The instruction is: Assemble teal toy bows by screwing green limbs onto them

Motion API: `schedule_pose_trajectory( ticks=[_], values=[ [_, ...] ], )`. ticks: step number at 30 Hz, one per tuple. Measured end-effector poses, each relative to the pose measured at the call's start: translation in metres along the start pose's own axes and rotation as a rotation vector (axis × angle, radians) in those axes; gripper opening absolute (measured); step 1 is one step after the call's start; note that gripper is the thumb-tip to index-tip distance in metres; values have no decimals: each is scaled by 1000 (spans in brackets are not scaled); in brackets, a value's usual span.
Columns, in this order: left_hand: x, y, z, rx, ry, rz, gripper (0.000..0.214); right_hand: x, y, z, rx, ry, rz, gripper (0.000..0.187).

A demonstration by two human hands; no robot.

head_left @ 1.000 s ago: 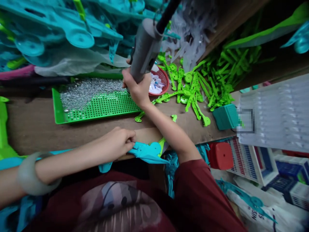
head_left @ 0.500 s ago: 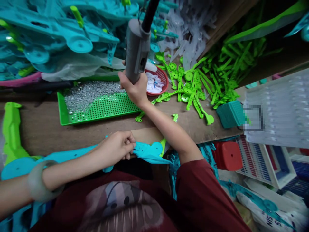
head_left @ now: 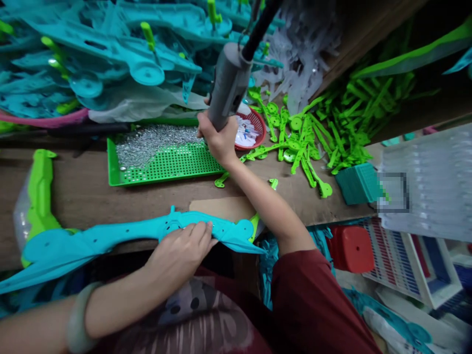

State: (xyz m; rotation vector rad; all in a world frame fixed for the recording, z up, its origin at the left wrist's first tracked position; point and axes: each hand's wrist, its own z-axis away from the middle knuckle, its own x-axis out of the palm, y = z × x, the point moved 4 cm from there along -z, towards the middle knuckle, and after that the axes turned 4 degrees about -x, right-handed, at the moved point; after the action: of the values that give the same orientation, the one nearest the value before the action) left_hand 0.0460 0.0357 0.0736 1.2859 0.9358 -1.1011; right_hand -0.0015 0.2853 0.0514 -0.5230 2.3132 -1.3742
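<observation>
My right hand [head_left: 221, 137] is wrapped around a grey electric screwdriver [head_left: 230, 81], held tilted above the bench; its tip is hidden behind the hand. A black cable rises from its top end. My left hand [head_left: 182, 253] lies across the middle of a long blue plastic toy bow [head_left: 125, 231], fingers together over its upper edge. Whether a small part sits under the fingertips I cannot tell. The bow lies along the bench's front edge, with a green limb [head_left: 40, 191] at its left end and another green piece [head_left: 254, 226] at its right.
Behind the hands stands a green perforated tray [head_left: 177, 164] of metal screws. Beside it is a red basket [head_left: 260, 125] with white pieces. Loose green parts [head_left: 295, 142] spread rightwards to a teal basket [head_left: 359, 184]. Blue parts [head_left: 92, 44] are heaped at the back left.
My left hand has moved down over the bow, its curled fingers now flatter, and more of the bow shows. The view has shifted slightly left; the screwdriver stays raised in my right hand.
</observation>
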Motion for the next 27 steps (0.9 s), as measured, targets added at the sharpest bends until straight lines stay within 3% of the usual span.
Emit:
schedule_pose_trajectory(
  ticks=[7,11,14,17,20,23,27],
  values=[
    [2,16,11,29,202,-231,32,0,1,0,-54,65,-120,39],
    [6,26,26,137,356,-211,40,-13,-46,13,-68,145,-187,34],
    [14,32,36,113,323,-194,46,-29,-99,48,-130,207,-271,28],
    [17,36,38,41,287,-136,47,-35,-132,92,-87,20,-284,28],
    [16,37,34,32,328,-84,45,-33,-136,130,-40,-156,-294,34],
    [14,37,32,25,397,-63,42,-28,-125,150,-57,-194,-301,36],
    [13,36,34,-5,454,-30,34,-19,-117,153,-72,-180,-318,34]
  ],
)
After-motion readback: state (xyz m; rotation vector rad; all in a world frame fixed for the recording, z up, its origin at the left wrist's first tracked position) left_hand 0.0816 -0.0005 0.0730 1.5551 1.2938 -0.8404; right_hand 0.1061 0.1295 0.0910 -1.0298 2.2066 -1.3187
